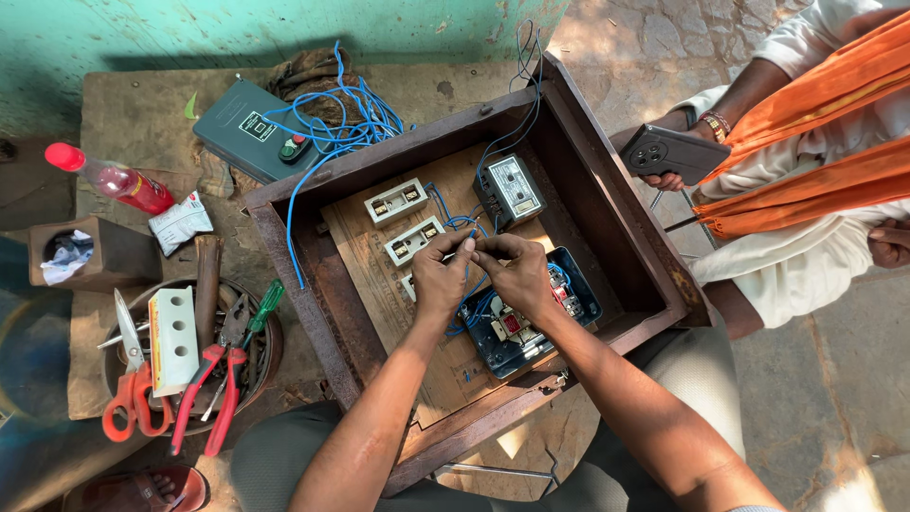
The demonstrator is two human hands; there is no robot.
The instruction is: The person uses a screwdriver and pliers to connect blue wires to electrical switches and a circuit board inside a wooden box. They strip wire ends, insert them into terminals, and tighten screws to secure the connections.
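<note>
A: What are the hands doing rn?

B: Left hand (pixel 439 275) and right hand (pixel 515 273) are meeting over the middle of the rusty metal box (pixel 305 275). Both are pinching the same thin blue wire (pixel 464 248), fingertips closed tight on it, other fingers curled in. Wire end is sitting between the two thumbs, w/ the rest running down toward the open blue switch unit (pixel 517 332) under the right wrist.

A: Tips for doing it well?

B: I'd say keeping the grip close to the wire tip, twisting w/o kinking it, & keeping wrists off the exposed parts below.

A: What's inside the box?

B: Wooden backboard (pixel 365 275), scuffed & pale. Two small white rectangular blocks (pixel 396 201) w/ brass bits, a grey square meter-like unit (pixel 509 191) at top, more blue wire looping between them.

A: And outside?

B: A dark green control box (pixel 254 128) w/ red & green buttons is lying on the worn tabletop (pixel 133 104), a tangle of blue cable (pixel 346 118) beside it. Left: round bowl (pixel 269 356) holding red-handled pliers (pixel 210 389), orange scissors (pixel 128 393), a green screwdriver (pixel 266 303), a white strip w/ holes (pixel 172 339). Also a plastic bottle w/ red cap (pixel 114 178).

A: Anyone else?

B: Another person's hand (pixel 675 180), right side, holding a dark phone (pixel 671 152); white clothes, orange cloth (pixel 815 133).
</note>
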